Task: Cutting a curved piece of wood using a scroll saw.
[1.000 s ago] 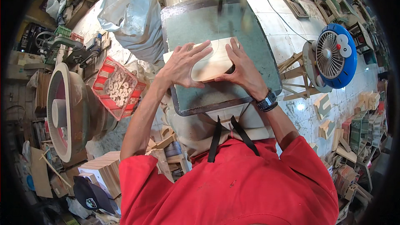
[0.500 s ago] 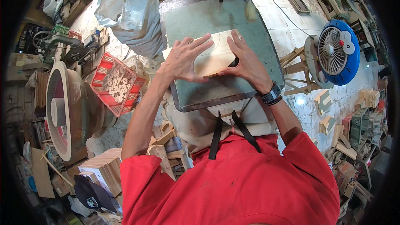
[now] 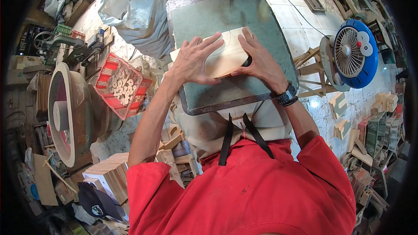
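A pale wooden block (image 3: 224, 59) lies on the greenish saw table (image 3: 204, 93), a thin curved line showing on its top. My left hand (image 3: 194, 59) grips its left side, fingers spread over the top and thumb at the near edge. On the right side my right hand (image 3: 260, 61) holds it, fingertips on the top and thumb along the near edge. Between the two hands a thin upright saw blade (image 3: 230, 17) comes down to the block's far part. A small dark patch beside my right thumb cannot be made out.
Left of the table stand a large pale plastic sack (image 3: 133, 15), a red crate (image 3: 104, 85) of small wooden pieces and a round disc-shaped machine (image 3: 61, 115). A blue fan (image 3: 355, 54) is at the right. Stacked boards (image 3: 109, 176) sit at the lower left.
The wooden block has turned and shifted slightly under the blade, with both hands still on it. The saw parts above the table look more blurred now.
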Motion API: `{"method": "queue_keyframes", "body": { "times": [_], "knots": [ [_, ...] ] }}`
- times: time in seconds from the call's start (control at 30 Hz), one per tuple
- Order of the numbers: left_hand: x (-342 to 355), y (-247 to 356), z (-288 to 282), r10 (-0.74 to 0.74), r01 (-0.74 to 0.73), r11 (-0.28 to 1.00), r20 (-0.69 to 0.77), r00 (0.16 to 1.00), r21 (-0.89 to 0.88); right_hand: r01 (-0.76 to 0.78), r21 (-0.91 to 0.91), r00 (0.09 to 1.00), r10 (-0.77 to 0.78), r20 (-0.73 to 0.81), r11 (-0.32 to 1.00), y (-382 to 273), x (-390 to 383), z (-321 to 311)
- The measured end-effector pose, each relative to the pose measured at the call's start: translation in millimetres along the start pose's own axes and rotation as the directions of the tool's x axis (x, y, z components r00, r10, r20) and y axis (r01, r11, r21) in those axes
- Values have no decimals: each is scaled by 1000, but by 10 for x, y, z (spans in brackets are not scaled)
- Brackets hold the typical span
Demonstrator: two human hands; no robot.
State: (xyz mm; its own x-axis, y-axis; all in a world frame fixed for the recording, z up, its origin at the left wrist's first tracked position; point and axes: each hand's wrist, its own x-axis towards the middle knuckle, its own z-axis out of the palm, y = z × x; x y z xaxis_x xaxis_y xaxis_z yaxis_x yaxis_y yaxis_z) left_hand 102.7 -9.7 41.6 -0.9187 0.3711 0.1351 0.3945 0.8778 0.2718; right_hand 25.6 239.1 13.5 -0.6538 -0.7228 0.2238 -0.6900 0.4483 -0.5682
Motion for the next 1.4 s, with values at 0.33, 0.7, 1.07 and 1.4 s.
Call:
{"method": "queue_keyframes", "body": {
  "times": [0.33, 0.7, 1.07, 1.4],
  "knots": [
    [15, 97, 84, -45, 47, 999, -70, 996, 20, 99, -3, 995, -99, 15, 995, 77, -47, -78],
    [27, 176, 68, -74, 75, 997, -62, 995, 5, 80, -78, 996, -82, -27, 994, -102, -195, 61],
    [84, -31, 35, 136, -134, 977, 5, 991, -164, 4, 39, 999, -2, -48, 999, -117, -153, 26],
    [75, 28, 50, 92, -95, 983, -24, 995, -156, -21, 79, 1000, 21, -4, 997, -103, -130, -35]
  ]
}}
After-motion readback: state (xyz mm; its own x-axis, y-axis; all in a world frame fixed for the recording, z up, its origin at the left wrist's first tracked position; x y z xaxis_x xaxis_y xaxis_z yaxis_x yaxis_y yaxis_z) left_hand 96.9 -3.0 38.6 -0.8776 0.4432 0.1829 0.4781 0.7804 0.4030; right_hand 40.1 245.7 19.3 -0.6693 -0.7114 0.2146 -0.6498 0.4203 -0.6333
